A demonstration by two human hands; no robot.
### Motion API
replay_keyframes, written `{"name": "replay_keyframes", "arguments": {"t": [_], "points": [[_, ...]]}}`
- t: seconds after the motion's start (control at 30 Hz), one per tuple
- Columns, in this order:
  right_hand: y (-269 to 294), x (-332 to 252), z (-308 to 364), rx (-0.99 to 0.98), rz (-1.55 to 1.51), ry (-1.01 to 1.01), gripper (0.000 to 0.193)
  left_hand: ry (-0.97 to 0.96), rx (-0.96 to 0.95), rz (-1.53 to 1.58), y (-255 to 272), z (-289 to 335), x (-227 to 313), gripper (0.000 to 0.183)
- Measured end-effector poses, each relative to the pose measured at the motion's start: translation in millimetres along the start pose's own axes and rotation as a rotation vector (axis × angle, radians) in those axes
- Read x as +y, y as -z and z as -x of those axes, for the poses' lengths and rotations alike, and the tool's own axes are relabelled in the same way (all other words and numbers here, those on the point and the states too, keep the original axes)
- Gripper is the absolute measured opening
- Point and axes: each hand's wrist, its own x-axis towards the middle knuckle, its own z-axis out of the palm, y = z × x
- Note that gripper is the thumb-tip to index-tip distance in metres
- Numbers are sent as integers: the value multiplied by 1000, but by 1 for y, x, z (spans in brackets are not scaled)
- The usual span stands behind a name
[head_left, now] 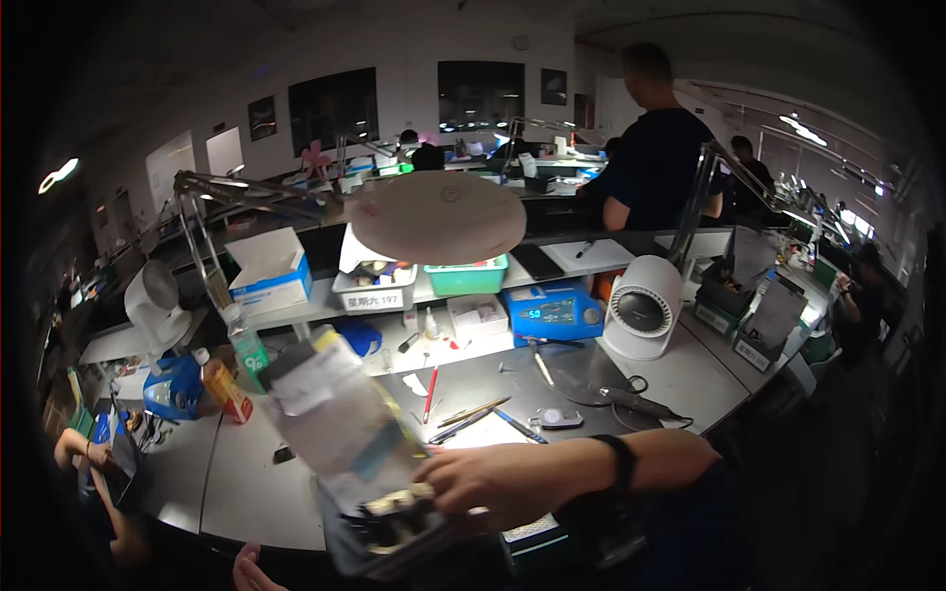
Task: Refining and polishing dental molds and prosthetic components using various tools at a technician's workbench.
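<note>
My right hand (483,485), a dark band on its wrist, reaches in from the right with bent fingers on the right side of a grey plastic tray (340,540). The tray is tilted over the front edge of the bench and slightly blurred. Small pale and dark pieces (394,514) lie in its near end, and papers or clear bags (345,409) stand up out of it. At the lower edge, left of the tray, only part of my left hand (254,569) shows. Its fingers are stretched out, apart from the tray, with nothing visible in them.
On the dark mat lie a red pen (431,396), several slim tools (473,417) and a corded handpiece (641,404). Behind stand a blue control unit (554,313), a white fan (642,307) and a round lamp head (439,217). Bottles (225,387) stand left; people work nearby.
</note>
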Motion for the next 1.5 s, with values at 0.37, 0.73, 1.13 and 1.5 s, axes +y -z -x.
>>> {"name": "replay_keyframes", "arguments": {"t": [0.37, 0.73, 1.13, 1.5], "points": [[39, -67, 93, 113, 239, -312, 16, 243, -787, 868, -41, 29, 74, 41], [-25, 15, -35, 258, 51, 193, 33, 641, -682, 1033, -19, 12, 78, 58], [-63, 137, -50, -23, 829, -137, 14, 549, -229, 772, -2, -46, -65, 58], [-48, 147, -50, -7, 804, -319, 14, 642, -857, 654, -63, -127, -75, 49]]}}
